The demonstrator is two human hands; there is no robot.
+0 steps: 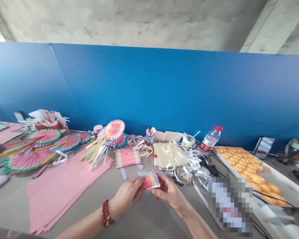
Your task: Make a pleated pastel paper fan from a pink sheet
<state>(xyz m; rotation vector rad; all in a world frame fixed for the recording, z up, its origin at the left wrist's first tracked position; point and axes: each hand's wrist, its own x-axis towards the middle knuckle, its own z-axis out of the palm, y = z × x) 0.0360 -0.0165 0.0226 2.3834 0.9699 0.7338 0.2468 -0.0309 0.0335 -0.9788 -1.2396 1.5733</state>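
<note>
Both of my hands hold a small pleated paper fan (151, 181), pink with yellow and blue stripes, a little above the grey table (144, 215). My left hand (127, 196), with a red bead bracelet on the wrist, pinches its narrow left end. My right hand (169, 192) grips its wider right end from below. A folded striped paper piece (127, 156) lies flat just beyond.
Pink paper sheets (62, 186) lie at the left. Finished round fans on sticks (40, 146) and a stacked fan bundle (112, 132) lie behind them. White paper strips (186, 162), a water bottle (210, 139), a pen cup (149, 136) and a tray of orange domes (249, 169) are at the right.
</note>
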